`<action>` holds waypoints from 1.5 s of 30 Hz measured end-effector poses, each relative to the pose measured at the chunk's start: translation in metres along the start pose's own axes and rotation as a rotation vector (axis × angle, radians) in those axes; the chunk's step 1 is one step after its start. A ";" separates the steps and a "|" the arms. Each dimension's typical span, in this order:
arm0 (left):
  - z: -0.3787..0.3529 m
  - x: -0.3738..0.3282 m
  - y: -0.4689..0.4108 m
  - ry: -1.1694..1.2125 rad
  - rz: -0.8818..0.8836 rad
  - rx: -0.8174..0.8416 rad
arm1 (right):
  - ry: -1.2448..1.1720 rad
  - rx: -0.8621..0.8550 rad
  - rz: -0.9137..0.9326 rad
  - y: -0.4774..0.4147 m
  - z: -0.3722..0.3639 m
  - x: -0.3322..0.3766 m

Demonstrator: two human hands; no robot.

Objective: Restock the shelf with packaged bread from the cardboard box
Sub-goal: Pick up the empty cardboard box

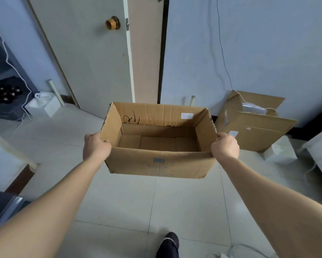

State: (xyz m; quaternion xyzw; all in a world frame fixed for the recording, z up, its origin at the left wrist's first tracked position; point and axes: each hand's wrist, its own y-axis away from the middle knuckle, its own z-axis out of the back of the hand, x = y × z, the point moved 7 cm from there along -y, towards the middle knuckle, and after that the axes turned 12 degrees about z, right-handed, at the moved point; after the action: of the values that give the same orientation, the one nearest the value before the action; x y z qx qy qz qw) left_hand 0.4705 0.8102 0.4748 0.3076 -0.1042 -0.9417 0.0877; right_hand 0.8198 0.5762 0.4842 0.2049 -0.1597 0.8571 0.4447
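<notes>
An open brown cardboard box (160, 162) hangs in the air in front of me, above the tiled floor. Its inside shows only bare cardboard; no packaged bread is visible in it. My left hand (96, 147) grips the box's left wall at the rim. My right hand (225, 146) grips the right wall at the rim. A dark shelf (2, 75) stands at the far left edge, with dark packaged items on a lower level.
A closed pale door (93, 58) with a brass knob is straight ahead. A second cardboard box (253, 125) leans against the right wall. White boxes (43, 104) sit on the floor at left and right. My dark shoe (168, 244) shows at the bottom.
</notes>
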 end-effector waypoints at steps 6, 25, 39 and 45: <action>-0.058 -0.084 -0.067 0.007 0.003 0.032 | -0.011 0.009 0.018 -0.116 -0.014 0.004; -0.257 -0.279 -0.279 -0.178 0.062 0.143 | -0.040 0.122 -0.108 -0.434 -0.150 -0.005; -0.462 -0.289 -0.418 -0.021 0.366 0.257 | -0.149 0.200 -0.263 -0.599 -0.341 -0.096; -0.560 -0.258 -0.473 0.087 0.415 0.300 | -0.129 0.241 -0.308 -0.626 -0.456 -0.150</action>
State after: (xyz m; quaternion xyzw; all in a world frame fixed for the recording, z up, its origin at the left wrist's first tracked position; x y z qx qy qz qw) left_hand 0.9624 1.2457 0.0596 0.3293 -0.2996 -0.8636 0.2367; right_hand 1.3208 1.0261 0.0733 0.3331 -0.0508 0.7770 0.5317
